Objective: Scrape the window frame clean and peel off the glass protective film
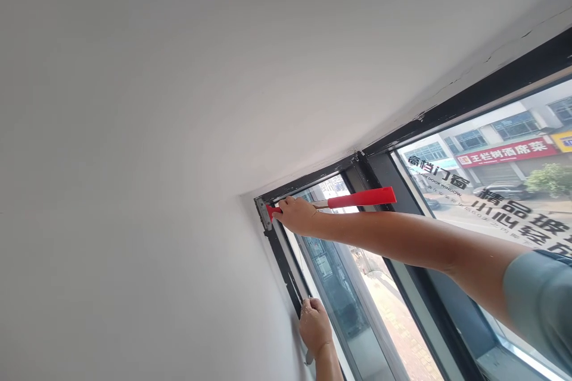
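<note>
head view: right hand [298, 216] grips red scraper [361, 197], blade [265, 214] just ahead; left hand [316, 327] (curled, contents unclear) is lower.

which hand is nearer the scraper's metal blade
Right. The right hand grips the red scraper just behind the blade; the left hand is lower down, beside the black window frame.

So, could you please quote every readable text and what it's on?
"高档门窗": window pane
"GRADE DOOR WINDOW", start faint: pane
"精品玻", cut off: pane
"小心轻", cut off: pane
"王栏树酒席菜": red shop sign
Too small: pane's fine print, narrow window's marks
Cut off: yellow sign
</note>
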The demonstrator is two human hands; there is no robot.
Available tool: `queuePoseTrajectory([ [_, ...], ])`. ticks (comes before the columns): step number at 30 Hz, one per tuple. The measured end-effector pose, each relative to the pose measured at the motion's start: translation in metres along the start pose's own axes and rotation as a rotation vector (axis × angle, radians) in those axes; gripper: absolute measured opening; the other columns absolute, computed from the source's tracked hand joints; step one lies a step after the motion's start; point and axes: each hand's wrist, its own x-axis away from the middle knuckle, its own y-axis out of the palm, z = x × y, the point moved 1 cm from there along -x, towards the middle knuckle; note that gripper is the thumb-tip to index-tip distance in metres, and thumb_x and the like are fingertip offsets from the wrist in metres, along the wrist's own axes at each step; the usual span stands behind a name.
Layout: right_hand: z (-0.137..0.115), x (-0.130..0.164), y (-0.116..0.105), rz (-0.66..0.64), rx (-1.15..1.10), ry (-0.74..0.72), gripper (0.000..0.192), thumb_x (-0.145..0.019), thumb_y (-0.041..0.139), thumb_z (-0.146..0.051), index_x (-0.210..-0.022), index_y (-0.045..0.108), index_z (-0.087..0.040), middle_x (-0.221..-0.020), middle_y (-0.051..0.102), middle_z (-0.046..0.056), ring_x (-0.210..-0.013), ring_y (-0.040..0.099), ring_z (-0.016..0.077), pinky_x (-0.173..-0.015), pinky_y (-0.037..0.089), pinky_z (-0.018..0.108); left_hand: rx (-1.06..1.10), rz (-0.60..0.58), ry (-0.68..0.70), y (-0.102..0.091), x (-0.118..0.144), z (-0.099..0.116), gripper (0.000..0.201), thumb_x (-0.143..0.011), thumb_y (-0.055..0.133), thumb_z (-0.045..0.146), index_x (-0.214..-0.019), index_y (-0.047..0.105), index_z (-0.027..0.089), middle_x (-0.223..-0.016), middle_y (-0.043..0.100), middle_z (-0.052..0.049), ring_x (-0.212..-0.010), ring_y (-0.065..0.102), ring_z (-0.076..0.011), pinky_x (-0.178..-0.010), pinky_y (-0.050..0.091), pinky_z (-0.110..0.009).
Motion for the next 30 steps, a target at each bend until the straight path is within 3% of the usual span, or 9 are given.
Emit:
queuePoseTrajectory([
  [25, -0.014, 0.007, 0.018, 0.063, 0.044, 0.023, 0.036, -0.088, 0.049, -0.015, -0.124, 0.051, -0.014, -0.106, 0.055, 0.017, -0.089, 0.055, 0.0280, -0.061, 0.047, 0.033, 0.040, -0.001, 0.003, 0.005, -0.002, -0.002, 0.028, -0.093, 0.037, 0.019, -0.080, 0.061, 0.013, -0.088, 0.067, -0.010, -0.077, 0.062, -0.0213, -0.059, 0.034, -0.029],
  [30, -0.009, 0.011, 0.012, 0.000, 0.059, -0.001, 0.037, -0.087, 0.048, -0.014, -0.125, 0.051, -0.012, -0.110, 0.054, 0.019, -0.093, 0.054, 0.0290, -0.064, 0.047, 0.034, 0.033, 0.000, 0.012, 0.003, 0.000, -0.001, 0.028, -0.092, 0.037, 0.018, -0.080, 0.061, 0.013, -0.089, 0.067, -0.009, -0.078, 0.061, -0.0213, -0.060, 0.034, -0.029],
])
